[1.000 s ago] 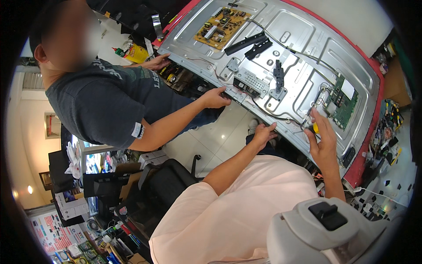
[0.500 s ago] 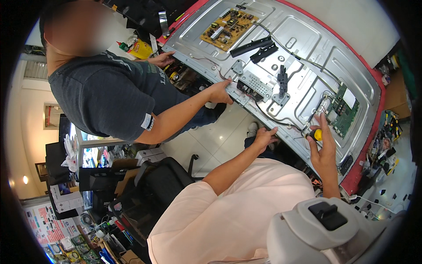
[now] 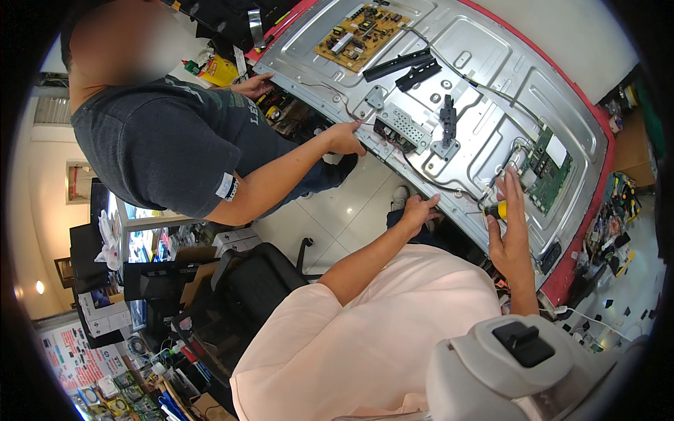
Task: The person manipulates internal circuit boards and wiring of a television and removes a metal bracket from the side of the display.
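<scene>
A large silver metal television panel (image 3: 472, 43) lies face down with its electronics showing. My left hand (image 3: 419, 215) is closed on its near edge, fingertips on the metal rim. In my right hand (image 3: 512, 242) is a screwdriver with a yellow and black handle (image 3: 497, 210), held by the thumb and fingers; its shaft is hard to make out. That hand is just left of the green circuit board (image 3: 546, 179), over the near rim and cables. Speakers or brackets are hard to tell apart, but a perforated metal bracket (image 3: 408, 130) sits along the near edge.
A co-worker (image 3: 161, 140) in a dark shirt holds the panel's near edge to my left. On the panel lie a brown circuit board (image 3: 358, 38), loose black strips (image 3: 399, 65) and a black cable (image 3: 505, 98). A black office chair (image 3: 263, 281) stands behind at left.
The panel and co-worker sit slightly farther left and up in the view. My right hand has shifted a little, its fingers more upright around the screwdriver. My left hand keeps its hold.
</scene>
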`<action>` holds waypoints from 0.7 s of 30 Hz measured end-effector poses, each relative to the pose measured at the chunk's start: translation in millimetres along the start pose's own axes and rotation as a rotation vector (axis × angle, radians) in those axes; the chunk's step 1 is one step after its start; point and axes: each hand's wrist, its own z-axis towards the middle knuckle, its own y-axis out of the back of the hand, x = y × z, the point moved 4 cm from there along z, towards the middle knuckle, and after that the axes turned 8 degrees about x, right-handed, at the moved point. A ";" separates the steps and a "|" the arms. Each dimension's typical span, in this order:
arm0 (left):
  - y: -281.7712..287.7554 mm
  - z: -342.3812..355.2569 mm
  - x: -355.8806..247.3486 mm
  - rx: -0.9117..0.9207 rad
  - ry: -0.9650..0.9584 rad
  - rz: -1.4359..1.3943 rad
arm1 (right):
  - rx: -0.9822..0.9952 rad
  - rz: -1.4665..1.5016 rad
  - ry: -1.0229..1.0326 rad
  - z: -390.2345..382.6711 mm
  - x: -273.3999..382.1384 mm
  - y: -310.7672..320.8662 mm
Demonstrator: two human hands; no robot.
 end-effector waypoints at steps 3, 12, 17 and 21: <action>-4.9 -1.4 -2.5 0.022 -0.021 -0.022 | 0.035 -0.106 -0.040 -11.5 -20.8 -1.7; -6.8 -1.8 -3.2 -0.017 -0.030 0.013 | -0.031 -0.316 0.026 -13.3 -18.3 -1.9; -2.6 1.7 0.6 -0.021 -0.030 0.010 | -0.041 -0.007 -0.062 -4.3 -2.1 -3.0; -1.0 1.5 1.5 -0.011 -0.023 0.051 | 0.001 -0.307 -0.033 -10.9 -13.4 -4.9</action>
